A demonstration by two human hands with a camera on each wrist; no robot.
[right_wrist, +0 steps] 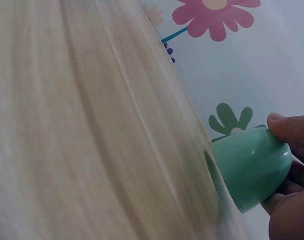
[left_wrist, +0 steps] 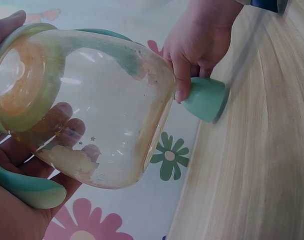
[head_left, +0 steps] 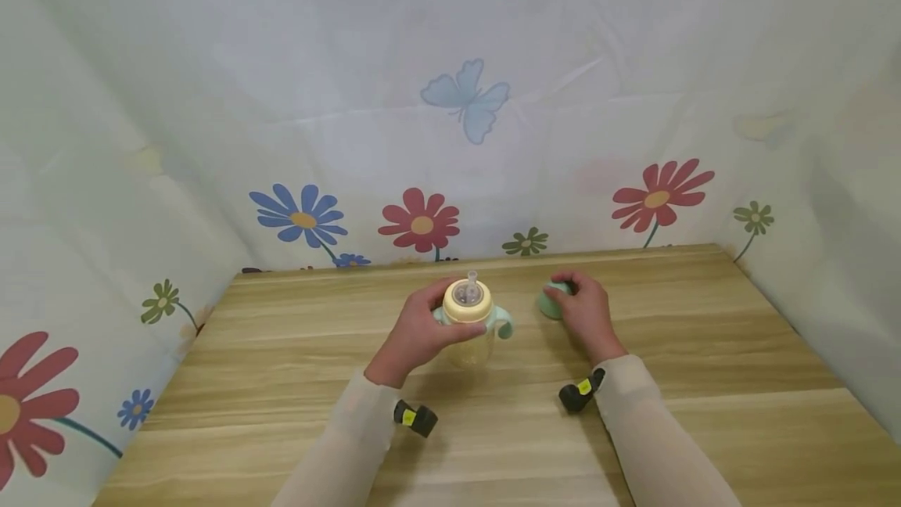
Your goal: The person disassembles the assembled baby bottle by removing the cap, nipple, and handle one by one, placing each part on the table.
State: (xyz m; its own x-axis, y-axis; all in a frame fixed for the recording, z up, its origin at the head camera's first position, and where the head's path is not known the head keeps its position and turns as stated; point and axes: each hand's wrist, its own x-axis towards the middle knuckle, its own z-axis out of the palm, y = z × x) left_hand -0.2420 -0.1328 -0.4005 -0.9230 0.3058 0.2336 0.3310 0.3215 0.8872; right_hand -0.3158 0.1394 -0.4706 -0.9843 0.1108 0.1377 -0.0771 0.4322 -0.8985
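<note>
My left hand grips a clear baby bottle with a cream collar, a translucent straw spout and mint-green side handles. The bottle is roughly upright; in the left wrist view fingers show through its see-through wall. To the right, my right hand holds a mint-green dome-shaped cap between thumb and fingers. Its wide rim faces down at the tabletop, touching it or very close. The head view shows a gap between bottle and cap.
A wood-grain table lies under both hands. Behind it hangs a white cloth backdrop printed with flowers and a butterfly, with more cloth at both sides. Small black wrist cameras are strapped at the sleeves.
</note>
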